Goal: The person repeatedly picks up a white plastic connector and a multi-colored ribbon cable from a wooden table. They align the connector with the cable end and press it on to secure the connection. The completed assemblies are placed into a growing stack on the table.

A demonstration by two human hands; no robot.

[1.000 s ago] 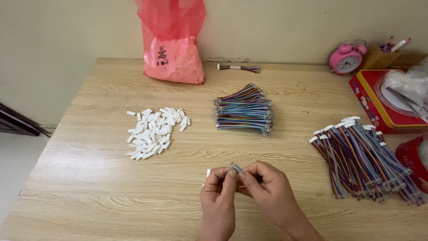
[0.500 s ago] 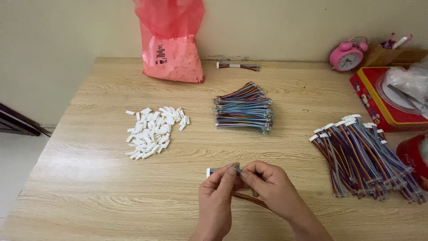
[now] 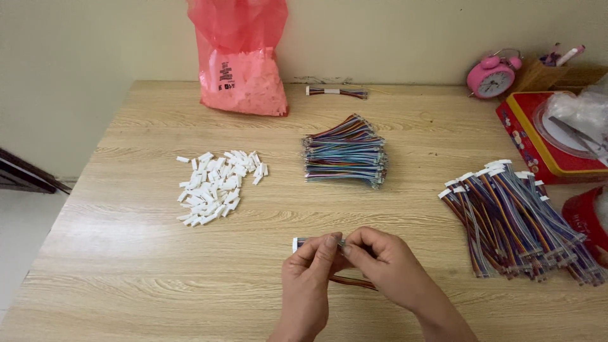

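My left hand [image 3: 309, 285] and my right hand [image 3: 386, 269] meet at the near middle of the wooden table [image 3: 126, 253]. Together they pinch a short multicoloured wire cable [image 3: 353, 282], which curls under my right hand. Its small white connector [image 3: 297, 243] pokes out at the left fingertips. A loose heap of white plastic connectors [image 3: 215, 185] lies to the left. In the table's middle sits a stack of coloured wire cables [image 3: 345, 152] with bare ends. On the right lies a pile of cables with white connectors fitted [image 3: 519, 218].
A red plastic bag of white parts [image 3: 240, 60] leans against the back wall. One bundled cable [image 3: 335, 92] lies behind the stack. At the right stand a pink alarm clock [image 3: 493, 76], a red tin [image 3: 544, 136] with a clear bag, and a red container [image 3: 586, 218].
Both hands have dropped slightly toward the table and drawn closer together on the cable. The white connector now sits at the left fingertips. The piles have not moved.
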